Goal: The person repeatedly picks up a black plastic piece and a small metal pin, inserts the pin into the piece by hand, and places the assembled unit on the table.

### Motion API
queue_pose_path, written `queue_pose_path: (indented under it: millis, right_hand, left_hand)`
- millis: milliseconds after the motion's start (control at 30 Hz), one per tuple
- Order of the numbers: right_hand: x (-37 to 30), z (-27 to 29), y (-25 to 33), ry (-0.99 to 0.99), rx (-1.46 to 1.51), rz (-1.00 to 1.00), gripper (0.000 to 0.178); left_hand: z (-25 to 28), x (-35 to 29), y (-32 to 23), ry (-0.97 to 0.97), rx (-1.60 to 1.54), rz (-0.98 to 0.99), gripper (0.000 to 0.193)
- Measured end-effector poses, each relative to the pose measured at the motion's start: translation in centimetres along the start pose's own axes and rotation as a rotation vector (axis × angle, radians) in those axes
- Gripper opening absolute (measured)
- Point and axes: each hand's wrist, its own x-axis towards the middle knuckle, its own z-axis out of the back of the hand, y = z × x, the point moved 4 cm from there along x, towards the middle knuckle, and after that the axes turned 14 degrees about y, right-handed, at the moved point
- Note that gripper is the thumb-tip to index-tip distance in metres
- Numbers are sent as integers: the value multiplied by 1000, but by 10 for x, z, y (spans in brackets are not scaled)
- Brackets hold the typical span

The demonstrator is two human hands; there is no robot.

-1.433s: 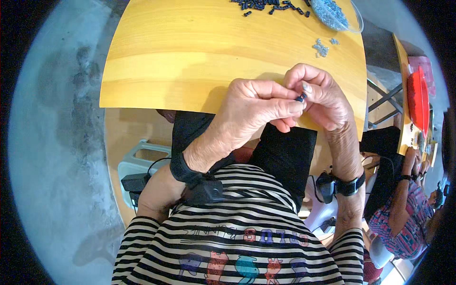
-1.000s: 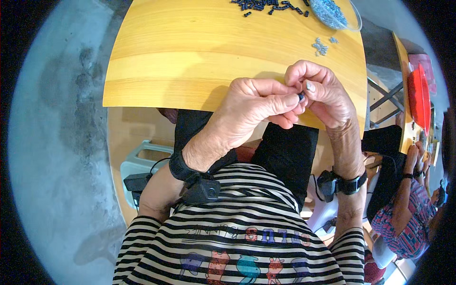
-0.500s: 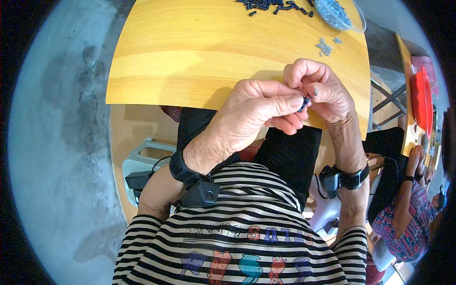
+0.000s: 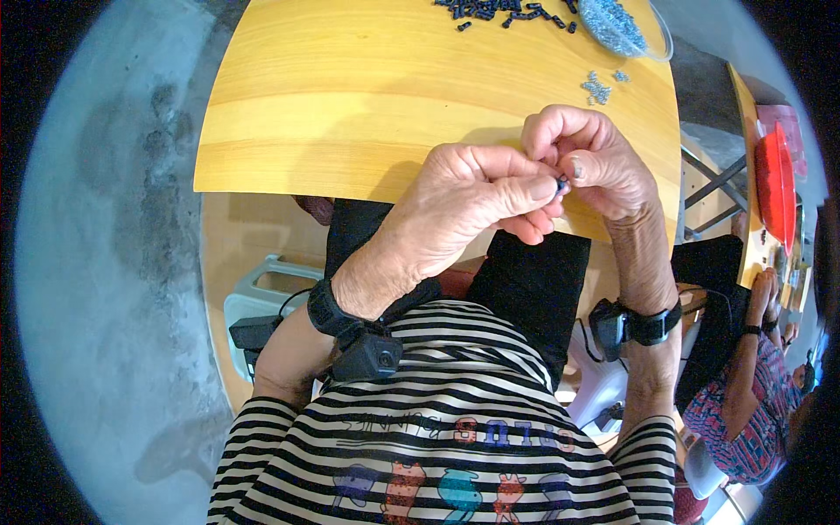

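My left hand [image 4: 477, 197] pinches a small dark blue piece [image 4: 561, 185] between thumb and forefinger, just over the near edge of the table. Most of that piece is covered by the fingers, and only its end shows. Thumb and forefinger of my right hand [image 4: 599, 166] are closed at this end, touching the left fingertips. Whatever the right fingers pinch is too small to make out. At the far edge lie several loose dark pieces [image 4: 486, 9] of a similar colour. A little pile of tiny silvery parts [image 4: 597, 89] rests on the tabletop beyond my right hand.
On the yellow wooden table [image 4: 350, 105], a clear round bowl [image 4: 615, 31] of small shiny bluish parts stands at the far right. A pale stool [image 4: 262, 293] is at lower left. To the right, a person [image 4: 744, 394] sits at another table with a red tray [image 4: 774, 188].
Both hands have stayed together in nearly the same place. The dark piece has turned slightly and shows less between the fingertips.
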Motion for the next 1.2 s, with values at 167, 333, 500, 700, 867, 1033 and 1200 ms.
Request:
queue_pose_path:
  millis: [167, 333, 500, 700, 867, 1033, 1200]
  right_hand:
    - [-2, 4, 5, 70, 11, 48, 38]
    - [-4, 2, 16, -15, -70, 10, 30]
    - [-7, 3, 28, -137, -200, -80, 32]
    - [-5, 12, 26, -147, -254, -154, 26]
    - [-1, 21, 23, -151, -331, -181, 25]
    - [0, 28, 17, -200, -424, -162, 23]
    - [4, 25, 14, -217, -528, -215, 22]
  left_hand:
    - [-2, 5, -7, 10, 132, 25, 21]
    - [4, 13, -9, -4, 241, -23, 16]
    - [13, 25, -15, -7, 549, -276, 16]
    - [24, 36, -13, -6, 764, -247, 17]
    - [26, 41, -15, -30, 964, -363, 12]
    - [26, 45, -20, -35, 1188, -382, 10]
    - [27, 43, -19, -48, 1304, -442, 10]
